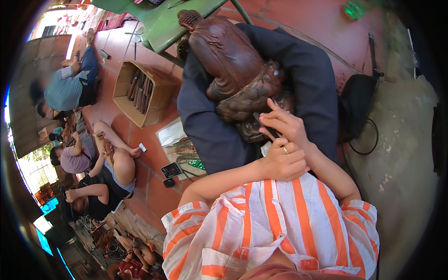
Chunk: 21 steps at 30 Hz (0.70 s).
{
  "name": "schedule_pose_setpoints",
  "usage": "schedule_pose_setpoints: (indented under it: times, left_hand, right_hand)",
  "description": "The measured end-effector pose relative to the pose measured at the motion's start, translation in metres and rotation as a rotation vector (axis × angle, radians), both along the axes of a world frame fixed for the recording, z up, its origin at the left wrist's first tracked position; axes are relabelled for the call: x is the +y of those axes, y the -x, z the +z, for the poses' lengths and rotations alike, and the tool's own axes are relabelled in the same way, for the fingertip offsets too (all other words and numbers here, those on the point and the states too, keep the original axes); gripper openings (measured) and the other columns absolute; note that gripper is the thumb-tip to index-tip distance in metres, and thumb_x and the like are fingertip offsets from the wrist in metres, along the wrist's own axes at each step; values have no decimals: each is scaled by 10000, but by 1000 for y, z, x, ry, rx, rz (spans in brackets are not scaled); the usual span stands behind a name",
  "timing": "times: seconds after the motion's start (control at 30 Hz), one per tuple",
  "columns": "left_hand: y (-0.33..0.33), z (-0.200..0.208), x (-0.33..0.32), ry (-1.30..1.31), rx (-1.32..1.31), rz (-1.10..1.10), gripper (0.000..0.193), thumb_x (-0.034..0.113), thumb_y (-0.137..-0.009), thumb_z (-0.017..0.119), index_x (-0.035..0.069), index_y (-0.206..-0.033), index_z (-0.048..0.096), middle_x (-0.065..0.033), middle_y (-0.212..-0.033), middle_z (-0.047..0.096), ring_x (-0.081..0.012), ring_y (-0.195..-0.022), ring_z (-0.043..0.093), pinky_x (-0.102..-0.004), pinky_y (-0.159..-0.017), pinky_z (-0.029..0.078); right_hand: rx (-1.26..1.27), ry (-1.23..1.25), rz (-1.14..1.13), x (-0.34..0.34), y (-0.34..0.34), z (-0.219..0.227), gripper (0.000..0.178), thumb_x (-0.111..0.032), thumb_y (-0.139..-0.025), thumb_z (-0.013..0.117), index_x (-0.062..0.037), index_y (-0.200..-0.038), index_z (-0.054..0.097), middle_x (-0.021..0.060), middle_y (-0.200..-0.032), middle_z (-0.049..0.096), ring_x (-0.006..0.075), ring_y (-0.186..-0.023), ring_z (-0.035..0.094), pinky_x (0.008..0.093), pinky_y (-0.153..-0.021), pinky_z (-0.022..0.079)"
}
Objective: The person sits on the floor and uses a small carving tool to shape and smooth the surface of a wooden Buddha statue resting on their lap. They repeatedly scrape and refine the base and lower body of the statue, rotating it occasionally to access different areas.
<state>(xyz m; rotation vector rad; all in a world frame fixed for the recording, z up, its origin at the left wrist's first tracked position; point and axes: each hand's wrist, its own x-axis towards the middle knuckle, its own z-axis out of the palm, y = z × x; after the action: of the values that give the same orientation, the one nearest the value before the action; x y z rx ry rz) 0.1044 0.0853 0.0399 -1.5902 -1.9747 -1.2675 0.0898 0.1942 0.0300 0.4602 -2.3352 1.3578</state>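
Observation:
A dark brown carved statue (pixel 228 51) of a seated figure, with a knobbly curled head, leans between my legs in dark trousers (pixel 198 119). Close to its base, my left hand (pixel 284 162), with a ring on one finger, is closed around a slim dark hand tool (pixel 269 132). That tool points up toward the statue; its exact kind is hard to make out. Just above, my right hand (pixel 288 125) has its fingers stretched out over the tool's upper part. One fingertip reaches the carved lower part of the statue. The right thumb is hidden.
Left of my leg lie a tray of thin tools (pixel 184 151) and a small black device with a screen (pixel 171 170). A cardboard box (pixel 158 95) holds several brown sticks. A green chair (pixel 161 25) stands beyond. Several people sit at left; a black bag (pixel 357 105) lies at right.

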Motion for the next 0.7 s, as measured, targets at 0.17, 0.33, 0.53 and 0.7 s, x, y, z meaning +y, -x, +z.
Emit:
schedule_pose_setpoints:
  times: [0.17, 0.33, 0.53, 0.7]
  left_hand:
    - [4, 2, 11, -7, -16, -13, 253, 264, -610, 759, 160, -644, 532, 12, -723, 502, -172, -735, 496, -346, -727, 308]
    - [-1, -1, 8, 15, -5, -18, 253, 262, -583, 758, 161, -644, 533, 15, -738, 516, -178, -763, 508, -359, -743, 316]
    - [13, -2, 5, -7, 18, -4, 256, 255, -561, 746, 158, -633, 520, 16, -725, 508, -186, -748, 493, -357, -736, 307]
    - [-7, -5, -3, 49, -50, -18, 271, 250, -560, 746, 154, -625, 501, 16, -703, 490, -189, -731, 483, -364, -715, 296]
  right_hand:
    - [-121, 104, 58, 15, 5, 5, 275, -42, -784, 783, -13, -1034, 672, 138, -1063, 664, 340, -1136, 655, 372, -870, 601]
    - [-113, 95, 99, 18, 3, 1, 288, -50, -792, 780, -22, -1054, 665, 121, -1098, 648, 311, -1100, 674, 359, -803, 613]
    - [-85, 126, -83, 7, 12, 7, 275, -78, -785, 791, -34, -1033, 680, 100, -1041, 655, 271, -1014, 703, 326, -763, 619]
    - [27, -8, 46, 6, -2, -5, 270, -83, -782, 790, -37, -1027, 685, 89, -1024, 665, 268, -977, 712, 328, -761, 620]
